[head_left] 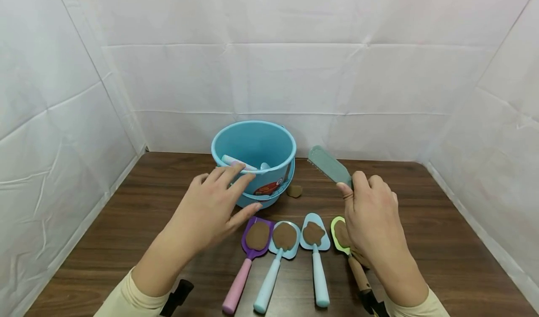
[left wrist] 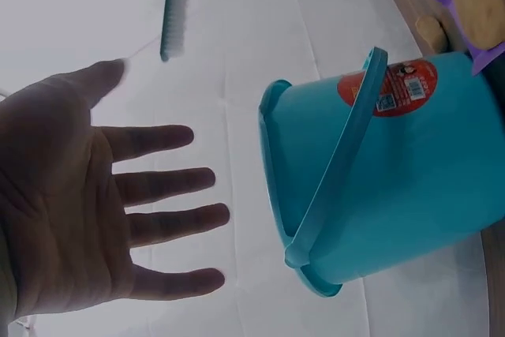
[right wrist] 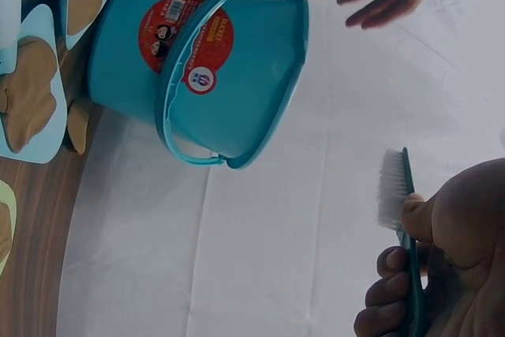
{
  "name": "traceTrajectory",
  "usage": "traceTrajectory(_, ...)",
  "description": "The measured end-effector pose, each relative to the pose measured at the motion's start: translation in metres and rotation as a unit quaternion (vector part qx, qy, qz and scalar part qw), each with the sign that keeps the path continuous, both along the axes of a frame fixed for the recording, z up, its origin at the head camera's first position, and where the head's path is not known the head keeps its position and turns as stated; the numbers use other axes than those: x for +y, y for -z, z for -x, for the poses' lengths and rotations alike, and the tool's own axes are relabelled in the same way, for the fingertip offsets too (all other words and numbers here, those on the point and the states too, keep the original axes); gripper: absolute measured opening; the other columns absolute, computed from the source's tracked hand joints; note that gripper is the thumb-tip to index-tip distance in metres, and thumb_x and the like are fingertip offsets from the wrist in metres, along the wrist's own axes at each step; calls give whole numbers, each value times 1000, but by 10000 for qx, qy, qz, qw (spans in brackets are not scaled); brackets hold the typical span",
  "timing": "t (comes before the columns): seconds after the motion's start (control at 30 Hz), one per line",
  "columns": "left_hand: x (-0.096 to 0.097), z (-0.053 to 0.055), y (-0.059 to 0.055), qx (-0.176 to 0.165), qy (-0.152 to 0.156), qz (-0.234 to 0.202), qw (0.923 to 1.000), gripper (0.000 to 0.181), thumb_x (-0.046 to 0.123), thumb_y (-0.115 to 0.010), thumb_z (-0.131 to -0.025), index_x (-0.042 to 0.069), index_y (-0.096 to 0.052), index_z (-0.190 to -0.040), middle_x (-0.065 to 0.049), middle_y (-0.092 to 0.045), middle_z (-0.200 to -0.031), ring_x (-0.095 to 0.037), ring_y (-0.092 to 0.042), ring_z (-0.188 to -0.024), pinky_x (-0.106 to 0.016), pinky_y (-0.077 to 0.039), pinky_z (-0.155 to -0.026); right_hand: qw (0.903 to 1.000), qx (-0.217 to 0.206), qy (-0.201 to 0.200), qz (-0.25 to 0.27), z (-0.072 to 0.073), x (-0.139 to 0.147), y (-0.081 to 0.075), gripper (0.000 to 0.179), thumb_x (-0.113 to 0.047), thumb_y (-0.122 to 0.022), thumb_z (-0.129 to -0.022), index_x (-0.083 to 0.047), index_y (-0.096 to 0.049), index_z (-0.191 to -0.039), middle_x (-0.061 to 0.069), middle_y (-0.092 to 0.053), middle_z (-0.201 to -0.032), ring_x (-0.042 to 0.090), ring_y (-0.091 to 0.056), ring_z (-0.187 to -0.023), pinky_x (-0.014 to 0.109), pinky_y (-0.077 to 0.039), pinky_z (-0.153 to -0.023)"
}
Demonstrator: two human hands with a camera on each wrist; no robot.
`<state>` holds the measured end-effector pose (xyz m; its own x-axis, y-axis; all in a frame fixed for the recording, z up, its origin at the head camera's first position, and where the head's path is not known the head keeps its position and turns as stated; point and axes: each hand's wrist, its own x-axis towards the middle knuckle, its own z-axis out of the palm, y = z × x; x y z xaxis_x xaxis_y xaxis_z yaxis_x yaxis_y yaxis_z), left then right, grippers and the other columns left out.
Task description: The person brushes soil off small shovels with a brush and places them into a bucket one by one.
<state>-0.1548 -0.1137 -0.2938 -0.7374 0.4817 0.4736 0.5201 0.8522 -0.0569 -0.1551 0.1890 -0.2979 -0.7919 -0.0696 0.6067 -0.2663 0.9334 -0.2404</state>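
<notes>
My right hand (head_left: 372, 218) grips a green brush (head_left: 330, 165) by its handle, holding it raised over the right side of the table. Pale bristles (right wrist: 391, 191) show along one edge of its head. My left hand (head_left: 206, 209), fingers straight and spread, is held up with nothing in it. In the head view it overlaps the front of a blue bucket (head_left: 252, 136), while the left wrist view shows it apart from the bucket. Pale handle-like pieces (head_left: 237, 161) lie inside the bucket, partly hidden by its rim.
Several spatulas lie side by side: a purple one with a pink handle (head_left: 237, 286), two light blue ones (head_left: 269, 284) and a lime-green one with a wooden handle (head_left: 358, 272). Brown patches (head_left: 284, 236) cover their heads. A small brown piece (head_left: 294, 191) lies beside the bucket. White sheeting (head_left: 294, 78) surrounds the table.
</notes>
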Motion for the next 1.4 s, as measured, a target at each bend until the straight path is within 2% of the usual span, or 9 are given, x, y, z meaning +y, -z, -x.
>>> traceTrajectory(0.13,4,-6,7,-85,122,119,9998,62,61,-54,-98,14,-60,-138,-14,-59,-138,-33,-62,-121,-51,-56,-84,10000,29,-16,-11,0,0,0,32,-30,-56,-104,-4,-48,-87,10,-40,-72,29,-40,-63,44,-33,-63)
traceTrajectory(0.3,10,-9,25,-293,198,372,9987,57,62,-57,-96,15,-66,-128,-10,-64,-126,-28,-67,-109,-44,-59,-75,10000,83,-42,-24,0,-1,1,33,-30,-57,-104,-4,-47,-85,10,-39,-71,30,-41,-62,45,-34,-62)
traceTrajectory(0.47,15,-9,43,-1203,19,684,9904,58,64,-57,-95,14,-68,-122,-7,-65,-117,-24,-65,-102,-42,-57,-75,10000,-29,-56,-53,0,-1,2,34,-31,-54,-105,-5,-45,-84,10,-39,-71,29,-39,-62,43,-32,-63)
traceTrajectory(0.6,16,-7,56,-2078,-228,944,9733,62,66,-61,-91,13,-70,-120,-8,-66,-111,-25,-66,-101,-44,-57,-81,10000,-32,-59,-71,0,-1,3,34,-32,-54,-105,-5,-46,-84,10,-38,-71,28,-39,-62,42,-32,-62)
traceTrajectory(0.7,17,-7,63,-2484,-309,1061,9623,61,66,-65,-88,11,-71,-114,-9,-68,-109,-27,-66,-101,-46,-58,-82,9999,-49,-62,-75,1,-1,3,34,-32,-54,-105,-5,-46,-85,10,-39,-72,28,-39,-62,42,-31,-62)
traceTrajectory(0.77,18,-7,68,-2616,-316,1088,9585,60,65,-66,-88,10,-71,-112,-11,-68,-111,-28,-67,-103,-47,-58,-83,9999,-76,-63,-84,1,-1,3,34,-32,-53,-105,-5,-47,-86,10,-39,-72,28,-38,-63,42,-31,-63)
traceTrajectory(1.0,20,-8,79,-3124,-411,1067,9430,45,56,-68,-87,11,-67,-86,-4,-61,-88,-23,-63,-85,-45,-56,-74,9999,-86,-71,-116,0,0,3,33,-32,-54,-104,-4,-48,-87,9,-38,-72,26,-36,-62,41,-30,-62)
traceTrajectory(1.17,23,-7,83,-3513,-614,1161,9270,52,61,-70,-85,10,-71,-91,-7,-65,-95,-25,-66,-96,-47,-55,-81,9998,-95,-81,-121,0,0,3,33,-32,-54,-104,-5,-47,-86,9,-38,-72,25,-35,-61,40,-29,-62)
traceTrajectory(1.4,28,-7,91,-3482,-676,1141,9280,51,62,-71,-82,12,-67,-78,-8,-65,-94,-27,-65,-94,-47,-55,-84,9999,-99,-56,-95,0,0,1,35,-32,-55,-104,-6,-46,-84,9,-38,-71,26,-36,-62,40,-29,-62)
